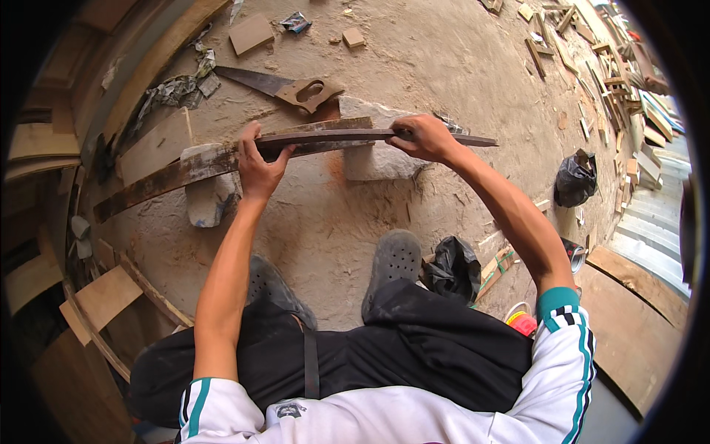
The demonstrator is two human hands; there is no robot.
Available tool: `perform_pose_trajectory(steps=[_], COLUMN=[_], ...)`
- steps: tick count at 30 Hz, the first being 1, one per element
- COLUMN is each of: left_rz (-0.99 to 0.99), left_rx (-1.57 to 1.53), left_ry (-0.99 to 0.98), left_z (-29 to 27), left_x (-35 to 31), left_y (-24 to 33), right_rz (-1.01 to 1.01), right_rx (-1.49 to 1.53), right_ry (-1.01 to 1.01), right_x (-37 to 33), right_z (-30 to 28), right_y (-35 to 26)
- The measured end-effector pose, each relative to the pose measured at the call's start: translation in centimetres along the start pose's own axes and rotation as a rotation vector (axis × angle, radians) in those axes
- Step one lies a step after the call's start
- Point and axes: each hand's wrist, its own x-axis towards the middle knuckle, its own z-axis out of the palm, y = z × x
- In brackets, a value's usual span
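Note:
Both my hands grip a long, thin, dark brown wooden strip (333, 137) that runs left to right in front of me. My left hand (260, 161) closes round its left end, thumb on the near side. Farther along, toward the right end, my right hand (423, 138) pinches it between thumb and fingers. Beneath the strip a weathered wooden plank (170, 176) rests across two pale blocks, the left block (208, 198) and the larger right block (384, 161). Whether the strip touches the plank I cannot tell. A handsaw (288, 89) with a wooden handle lies just beyond.
Wood offcuts (251, 34) and crumpled paper (168, 92) litter the dusty ground. A black plastic bag (452, 268) sits beside my right shoe (392, 268); another black bag (576, 179) stands farther right. Scrap wood (615, 81) is heaped at the far right. Boards (101, 302) crowd my left side.

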Motion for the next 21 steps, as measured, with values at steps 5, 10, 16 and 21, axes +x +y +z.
perform_pose_trajectory(steps=[5,10,16,21], left_rz=[-0.219,-0.315,-0.474,-0.377], left_rx=[-0.324,-0.073,-0.169,-0.657], left_ry=[-0.140,-0.519,-0.819,-0.340], left_z=[-2.3,-8.7,-16.7,-19.7], left_x=[1.9,9.8,14.3,11.0], left_y=[-1.4,-5.0,-6.4,-2.4], right_rz=[0.037,0.140,0.087,-0.129], right_rx=[0.028,0.285,0.572,0.603], right_ry=[0.116,0.140,0.178,0.119], right_x=[0.5,3.6,8.3,13.4], right_z=[-1.6,-2.3,-1.2,0.5], right_y=[-3.3,-6.0,-17.2,-27.5])
